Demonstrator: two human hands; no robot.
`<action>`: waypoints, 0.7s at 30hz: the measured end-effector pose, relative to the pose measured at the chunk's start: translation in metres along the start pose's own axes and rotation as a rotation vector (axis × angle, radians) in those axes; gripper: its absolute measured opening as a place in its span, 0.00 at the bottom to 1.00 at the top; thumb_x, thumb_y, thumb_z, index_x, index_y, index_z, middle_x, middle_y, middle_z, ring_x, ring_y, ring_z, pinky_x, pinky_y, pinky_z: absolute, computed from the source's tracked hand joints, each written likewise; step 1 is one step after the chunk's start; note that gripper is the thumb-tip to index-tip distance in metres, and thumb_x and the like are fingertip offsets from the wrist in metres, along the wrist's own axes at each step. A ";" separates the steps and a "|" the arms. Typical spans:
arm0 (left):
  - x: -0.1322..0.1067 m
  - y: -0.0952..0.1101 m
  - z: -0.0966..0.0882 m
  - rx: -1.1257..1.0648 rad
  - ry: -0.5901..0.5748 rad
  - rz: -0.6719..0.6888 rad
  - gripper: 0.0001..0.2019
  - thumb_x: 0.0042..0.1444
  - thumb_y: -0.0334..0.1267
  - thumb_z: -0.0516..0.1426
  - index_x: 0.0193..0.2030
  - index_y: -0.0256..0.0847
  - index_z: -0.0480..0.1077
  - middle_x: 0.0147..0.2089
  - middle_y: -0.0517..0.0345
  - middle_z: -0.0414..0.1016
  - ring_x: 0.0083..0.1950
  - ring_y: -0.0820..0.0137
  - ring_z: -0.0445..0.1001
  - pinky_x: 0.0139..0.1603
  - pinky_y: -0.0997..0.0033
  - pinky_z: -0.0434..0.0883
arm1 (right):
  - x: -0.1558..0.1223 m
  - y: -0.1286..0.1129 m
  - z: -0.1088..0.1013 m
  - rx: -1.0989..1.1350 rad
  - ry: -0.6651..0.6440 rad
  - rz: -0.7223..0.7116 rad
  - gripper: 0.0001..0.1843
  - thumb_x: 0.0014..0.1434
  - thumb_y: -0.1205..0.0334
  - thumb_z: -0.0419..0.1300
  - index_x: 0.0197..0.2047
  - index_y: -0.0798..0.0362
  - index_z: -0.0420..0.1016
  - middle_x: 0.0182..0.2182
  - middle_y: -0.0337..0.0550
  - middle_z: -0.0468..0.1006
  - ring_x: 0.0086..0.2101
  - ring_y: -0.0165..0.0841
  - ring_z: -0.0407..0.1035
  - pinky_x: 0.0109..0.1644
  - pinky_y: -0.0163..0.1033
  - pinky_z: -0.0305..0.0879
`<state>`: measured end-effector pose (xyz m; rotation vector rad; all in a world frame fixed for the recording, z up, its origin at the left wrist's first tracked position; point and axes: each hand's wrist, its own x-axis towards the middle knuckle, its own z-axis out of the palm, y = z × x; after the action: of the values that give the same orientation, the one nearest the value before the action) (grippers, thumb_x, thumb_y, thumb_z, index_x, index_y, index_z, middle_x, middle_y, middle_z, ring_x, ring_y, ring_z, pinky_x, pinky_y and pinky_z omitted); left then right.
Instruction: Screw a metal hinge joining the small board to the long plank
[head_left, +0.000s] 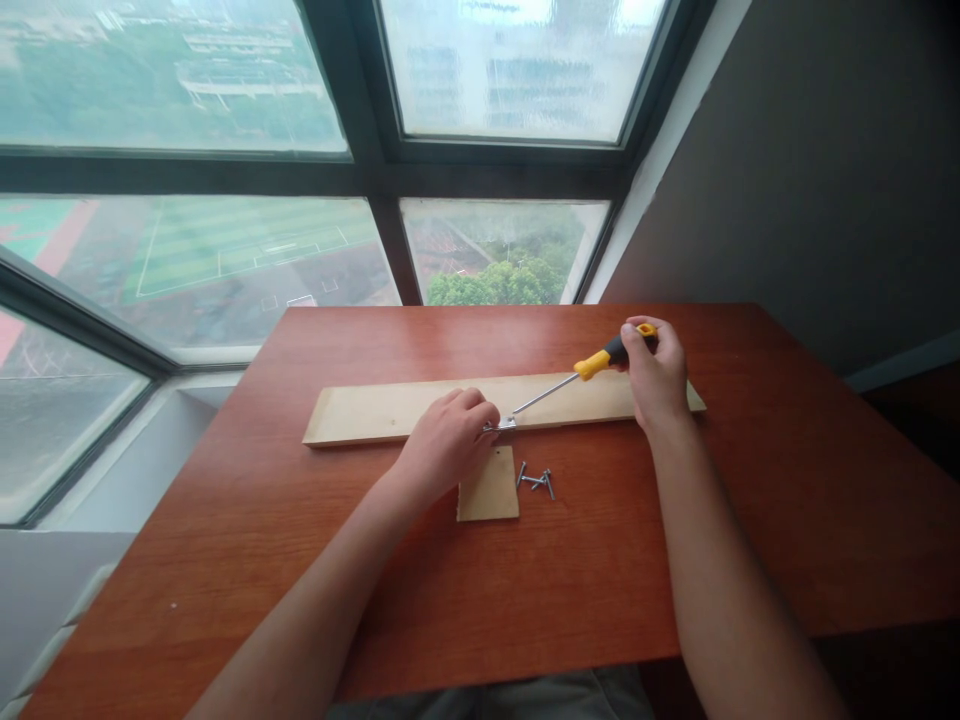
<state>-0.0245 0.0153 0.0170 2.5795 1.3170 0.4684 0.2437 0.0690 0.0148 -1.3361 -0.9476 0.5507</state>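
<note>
My right hand (658, 372) is wrapped around the handle of a yellow and black screwdriver (598, 363). Its shaft slants down to the left, and the tip is at a small silvery metal hinge (508, 423) at the front edge of a long pale wooden board (420, 405). Whether the tip sits in a screw is too small to tell. The fingers of my left hand (456, 430) pinch the hinge against the board; they hide part of it. Below that hand lies a small square wooden piece (489, 490) with a dark hole near its top edge.
Several loose screws (538, 480) lie to the right of the small wooden piece. All of this rests on a reddish-brown table (570, 580). Windows with dark frames (375, 175) stand behind the table's far edge, and a grey wall (810, 180) rises on the right.
</note>
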 end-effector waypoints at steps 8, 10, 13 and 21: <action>0.000 -0.002 0.001 0.039 0.023 0.023 0.05 0.59 0.31 0.54 0.33 0.40 0.70 0.37 0.54 0.72 0.39 0.68 0.70 0.40 0.69 0.67 | 0.000 0.000 0.000 -0.003 -0.005 0.007 0.15 0.51 0.50 0.63 0.38 0.51 0.71 0.32 0.38 0.69 0.29 0.30 0.67 0.24 0.35 0.68; 0.000 -0.002 0.001 0.043 0.025 0.025 0.05 0.59 0.31 0.54 0.33 0.40 0.70 0.37 0.54 0.72 0.39 0.68 0.69 0.40 0.69 0.67 | 0.000 0.001 0.000 -0.003 -0.006 0.008 0.15 0.51 0.50 0.63 0.38 0.51 0.71 0.32 0.39 0.69 0.29 0.31 0.67 0.24 0.35 0.68; 0.000 -0.002 0.001 0.045 0.028 0.028 0.06 0.59 0.32 0.54 0.33 0.40 0.70 0.37 0.54 0.72 0.39 0.68 0.70 0.40 0.69 0.67 | 0.001 0.002 0.000 -0.004 -0.008 0.009 0.15 0.51 0.50 0.63 0.38 0.50 0.71 0.32 0.39 0.69 0.29 0.31 0.67 0.24 0.35 0.68; 0.000 -0.001 0.001 0.068 0.012 0.009 0.05 0.59 0.31 0.54 0.32 0.40 0.70 0.37 0.54 0.72 0.38 0.67 0.69 0.40 0.68 0.66 | 0.000 0.002 0.000 -0.001 -0.011 0.003 0.15 0.51 0.50 0.63 0.38 0.50 0.71 0.33 0.39 0.70 0.30 0.31 0.67 0.24 0.35 0.68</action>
<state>-0.0246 0.0162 0.0161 2.6432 1.3480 0.4481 0.2442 0.0697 0.0134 -1.3374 -0.9549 0.5605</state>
